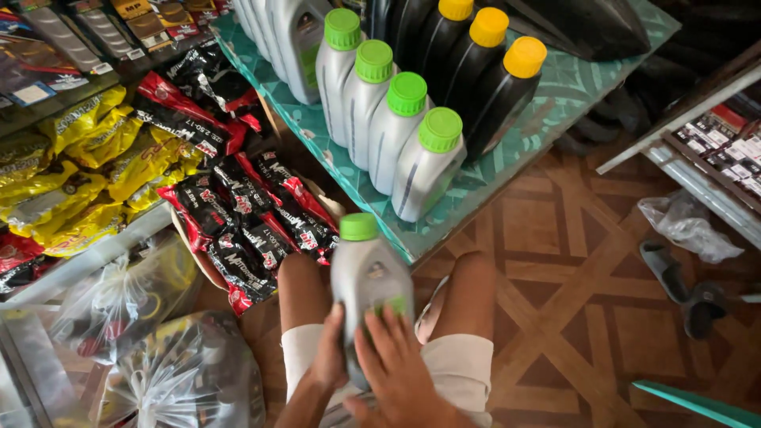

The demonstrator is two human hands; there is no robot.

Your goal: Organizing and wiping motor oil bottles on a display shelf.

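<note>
shelf, far left: yellow packets [79,170] stacked, black-red packets [246,214] spilling beside them
floor, lower left: tied clear bags [143,349]
left hand [329,361]: fingers wrapped round the lower left side of the grey bottle [366,277]
grey bottle: green cap on, held upright over the knees, off the surface, blurred
right hand [396,368]: fingers spread flat on the bottle front, grip partial
surface [571,87]: row of four grey green-capped bottles [396,127] already lined up, black yellow-capped bottles [483,71] behind
progress: held bottle not yet in the row

Both hands are bare, no gloves, rings or watch showing, forearms uncovered too, and light cream shorts [464,364] ending above bare knees.
</note>
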